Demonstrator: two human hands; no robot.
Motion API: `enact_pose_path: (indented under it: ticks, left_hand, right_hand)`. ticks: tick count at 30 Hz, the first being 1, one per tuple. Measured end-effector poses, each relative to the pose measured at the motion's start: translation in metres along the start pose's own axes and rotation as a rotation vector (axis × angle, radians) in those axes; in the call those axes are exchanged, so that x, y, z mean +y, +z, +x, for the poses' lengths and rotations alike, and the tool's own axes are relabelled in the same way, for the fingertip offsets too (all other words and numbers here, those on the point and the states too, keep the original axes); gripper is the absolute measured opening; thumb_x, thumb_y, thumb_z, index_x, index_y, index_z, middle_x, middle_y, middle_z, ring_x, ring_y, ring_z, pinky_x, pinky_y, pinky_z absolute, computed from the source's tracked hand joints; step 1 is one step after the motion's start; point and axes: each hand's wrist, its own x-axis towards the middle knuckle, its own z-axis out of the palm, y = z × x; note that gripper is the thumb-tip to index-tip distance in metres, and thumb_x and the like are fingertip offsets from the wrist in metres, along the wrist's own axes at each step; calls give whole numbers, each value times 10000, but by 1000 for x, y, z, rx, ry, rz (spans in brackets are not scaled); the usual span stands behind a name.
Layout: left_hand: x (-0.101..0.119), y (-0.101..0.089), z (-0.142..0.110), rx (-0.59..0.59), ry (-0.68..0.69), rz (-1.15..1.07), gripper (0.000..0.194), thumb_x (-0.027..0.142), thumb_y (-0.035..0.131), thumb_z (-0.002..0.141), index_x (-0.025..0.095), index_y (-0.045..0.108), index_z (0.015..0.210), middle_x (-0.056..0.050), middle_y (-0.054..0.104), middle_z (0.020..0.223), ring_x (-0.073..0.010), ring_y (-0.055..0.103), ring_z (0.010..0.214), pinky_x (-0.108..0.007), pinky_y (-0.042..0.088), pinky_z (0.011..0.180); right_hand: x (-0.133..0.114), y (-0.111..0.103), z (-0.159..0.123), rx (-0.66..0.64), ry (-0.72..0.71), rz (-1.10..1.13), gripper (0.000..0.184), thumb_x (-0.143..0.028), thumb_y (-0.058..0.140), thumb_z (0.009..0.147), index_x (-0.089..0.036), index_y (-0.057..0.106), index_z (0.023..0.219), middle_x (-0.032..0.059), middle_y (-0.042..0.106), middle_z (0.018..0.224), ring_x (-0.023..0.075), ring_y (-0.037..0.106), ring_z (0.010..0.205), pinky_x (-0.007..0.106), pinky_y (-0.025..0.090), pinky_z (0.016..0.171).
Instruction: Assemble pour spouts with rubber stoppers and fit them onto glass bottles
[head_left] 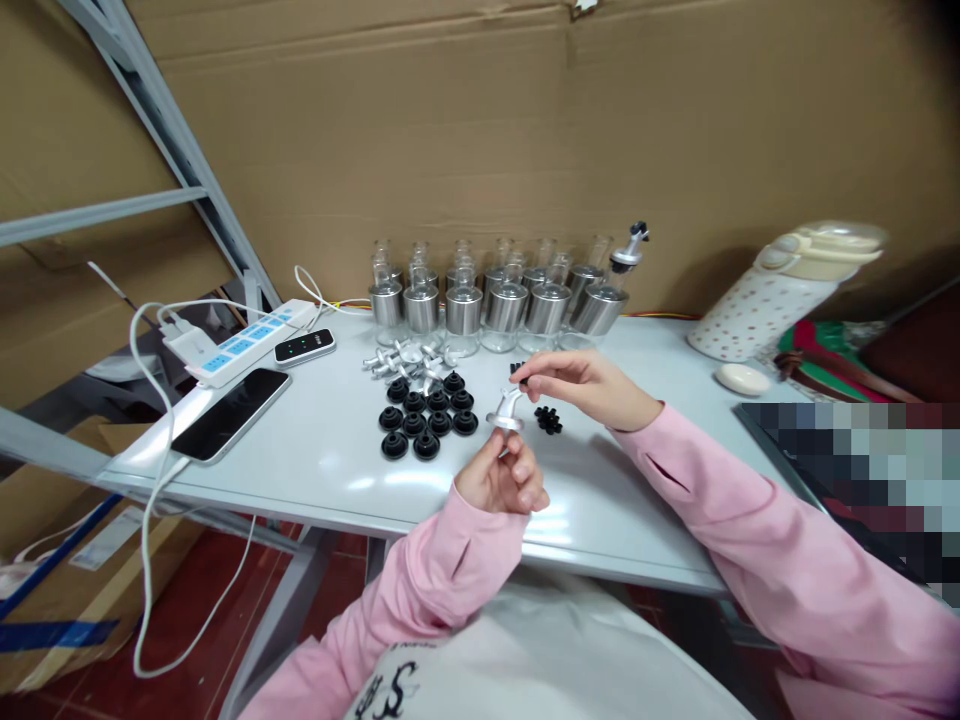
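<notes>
My left hand [504, 478] pinches the base of a silver pour spout [508, 408], its neck pointing up. At the tip of that neck, my right hand [592, 388] has thumb and fingertips closed on a small black cap [517, 372]; whether it is seated on the spout I cannot tell. A small cluster of black caps [548, 420] lies below my right hand. To the left are several black rubber stoppers [439, 423] and a heap of silver pour spouts [407, 357]. Behind stand glass bottles with metal sleeves [464, 310]; the rightmost front one carries a fitted pourer [628, 250].
On the left lie a phone [231, 415], a small black device [304, 347] and a power strip [255, 345] with white cables. A dotted tumbler [776, 295] and a white oval object [742, 379] are on the right, beside a blurred-out dark item. Cardboard [525, 130] backs the table.
</notes>
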Motion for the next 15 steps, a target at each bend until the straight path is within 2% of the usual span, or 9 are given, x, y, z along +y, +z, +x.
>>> enact_pose_path:
  ticks: [5,8,15]
  left_hand:
    - [0,0,0,-22,1,-22,385,370,290,925,181,410,613,64,332,443,-79,311,306,-197,221,369]
    - [0,0,0,-18,0,-16,389,373,283,926,182,411,612,63,329,446,-81,310,308,-201,213,376]
    - [1,1,0,-11,-1,6,412,397,331,911,177,375,565,66,310,443,-74,298,312,-198,245,380]
  right_hand:
    - [1,-1,0,-20,26,119,258,-365,648,726,-168,654,892,6,607,688,100,533,622,261,443,635]
    - [3,2,0,-18,56,223,271,-374,690,685,-158,621,834,3,611,658,101,548,592,260,448,605]
    - [1,5,0,-16,65,250,298,-400,719,646,-145,601,745,-10,594,590,90,532,531,248,434,544]
